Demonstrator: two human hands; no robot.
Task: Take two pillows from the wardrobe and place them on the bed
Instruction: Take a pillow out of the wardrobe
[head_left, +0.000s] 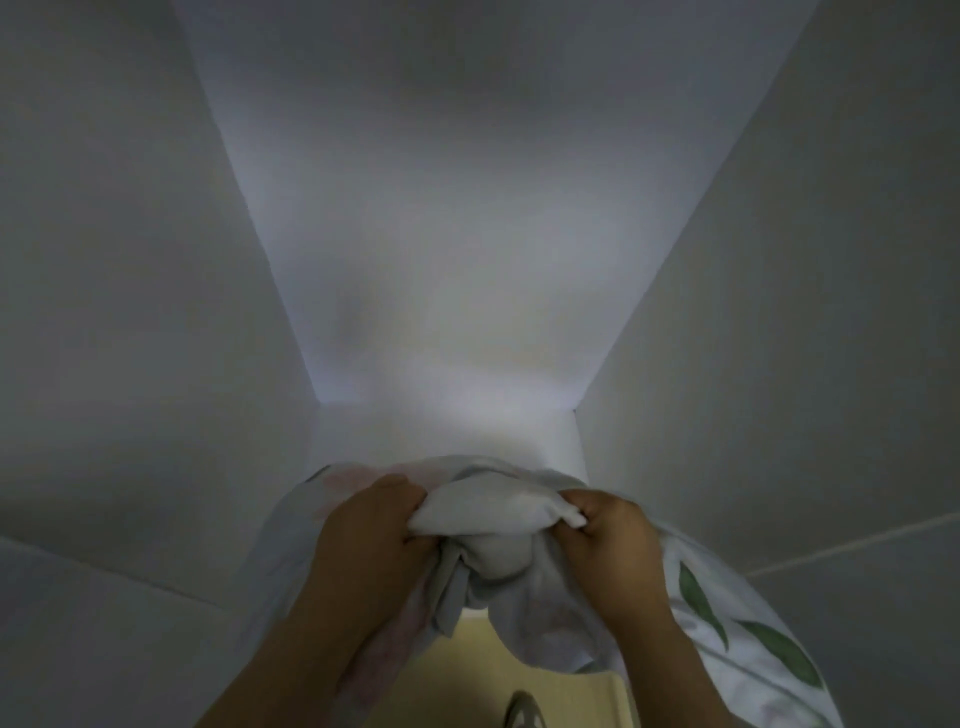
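Observation:
I look into a white wardrobe compartment (467, 260) from close up. A white pillow (498, 545) with green leaf prints and faint pink marks fills the bottom middle of the head view. My left hand (363, 530) grips its bunched fabric on the left. My right hand (613, 535) pinches a fold of the same fabric on the right. Both forearms reach up from the bottom edge. The pillow hangs down between and around my arms, its right side trailing toward the lower right corner. No second pillow shows.
White wardrobe side walls (130, 312) stand close on the left and right (805, 312), with the back panel straight ahead. A pale yellow floor (467, 675) shows below the pillow. A dark object (519, 712) sits at the bottom edge.

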